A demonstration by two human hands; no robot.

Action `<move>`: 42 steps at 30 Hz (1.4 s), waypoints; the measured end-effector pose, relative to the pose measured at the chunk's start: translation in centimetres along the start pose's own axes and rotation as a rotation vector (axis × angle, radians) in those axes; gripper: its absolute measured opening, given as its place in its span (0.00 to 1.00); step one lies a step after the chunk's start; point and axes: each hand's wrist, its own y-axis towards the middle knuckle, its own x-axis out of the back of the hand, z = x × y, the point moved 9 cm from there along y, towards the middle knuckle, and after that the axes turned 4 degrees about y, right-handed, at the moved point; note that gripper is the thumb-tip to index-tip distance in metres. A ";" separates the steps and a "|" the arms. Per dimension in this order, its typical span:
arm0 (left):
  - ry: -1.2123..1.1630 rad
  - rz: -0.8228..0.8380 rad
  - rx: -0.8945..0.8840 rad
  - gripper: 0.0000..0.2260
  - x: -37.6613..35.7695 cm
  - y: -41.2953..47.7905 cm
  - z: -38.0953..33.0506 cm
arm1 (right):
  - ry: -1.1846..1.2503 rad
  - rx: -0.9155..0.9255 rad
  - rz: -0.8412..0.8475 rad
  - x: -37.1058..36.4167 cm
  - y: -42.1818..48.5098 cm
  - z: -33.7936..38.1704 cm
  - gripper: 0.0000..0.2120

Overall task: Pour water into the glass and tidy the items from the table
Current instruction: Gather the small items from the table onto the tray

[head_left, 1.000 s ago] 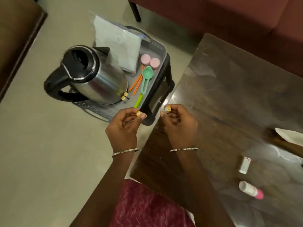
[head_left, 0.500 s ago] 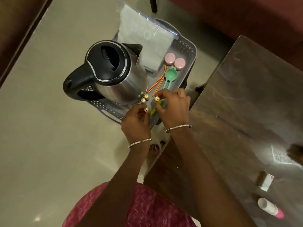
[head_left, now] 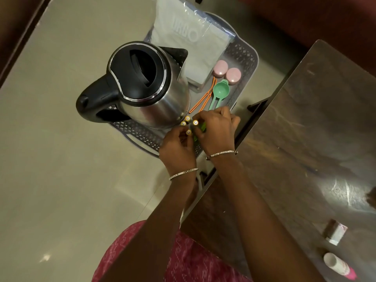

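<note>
**Batteries go into the tray beside the kettle**

Both hands work close together over the near corner of the grey tray [head_left: 247, 58]. The left hand [head_left: 177, 148] pinches one small battery [head_left: 189, 132] upright between its fingertips, gold cap facing the camera. The right hand [head_left: 215, 131] is curled narrow around a second battery [head_left: 195, 122], also end-up. Holding them upright by the body probably lets each be stood beside the two batteries [head_left: 185, 121] already standing there, which touch one another just at the foot of the kettle [head_left: 154, 92]. Standing them in a tight group against the kettle likely stops them rolling about.

The tray sits on the floor next to the dark table [head_left: 305, 129] and serves as the collecting place. It holds the steel kettle at the left, lid shut, a clear-wrapped white packet [head_left: 189, 43] at the far end, two pink round caps [head_left: 226, 72] side by side, a green scoop [head_left: 220, 91], and orange strips [head_left: 203, 98] between scoop and kettle. A bright green item lies partly hidden under the right hand.

Well apart from the tray, on the table's near right part, a small white box [head_left: 335, 233] and a white tube with a pink cap [head_left: 337, 266] are not yet tidied. No glass is in view, so the pouring cannot be judged from here.
</note>
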 end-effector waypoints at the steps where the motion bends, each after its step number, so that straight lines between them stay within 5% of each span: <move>1: -0.009 0.001 0.002 0.07 -0.1 0.0 0.0 | 0.011 -0.002 0.002 -0.1 0.1 -0.1 0.04; 28: -0.031 -0.064 0.016 0.07 0.3 -0.1 -0.6 | -0.044 -0.018 0.071 -0.9 0.6 -0.4 0.09; 42: 0.037 0.005 0.282 0.09 -0.3 0.1 1.2 | -0.107 -0.081 0.087 -1.5 1.0 -0.5 0.12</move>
